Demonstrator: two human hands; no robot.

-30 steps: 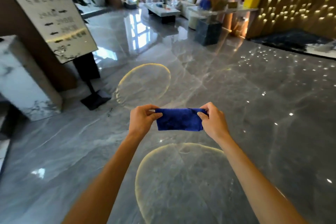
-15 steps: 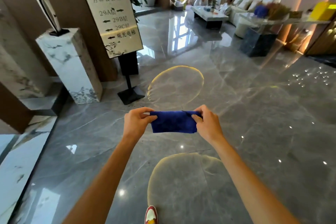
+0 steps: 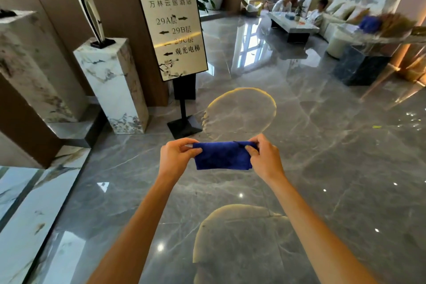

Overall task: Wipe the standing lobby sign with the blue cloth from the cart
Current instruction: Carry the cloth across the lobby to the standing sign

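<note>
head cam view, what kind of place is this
Most likely a hotel lobby: a standing sign listing floors with arrows, polished marble floor, and a seating area with sofas at the back.

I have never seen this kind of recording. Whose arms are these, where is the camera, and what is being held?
No machine is here. A person wears one wide-angle camera on the head, looking forward and down, so the two bare arms are that person's own. The left hand and right hand pinch the two ends of a folded blue cloth, held in the air above a shiny grey marble floor. Ahead, to the left, stands the lobby sign on a black post, beside a white marble pedestal. The cloth is not touching the sign.
</note>
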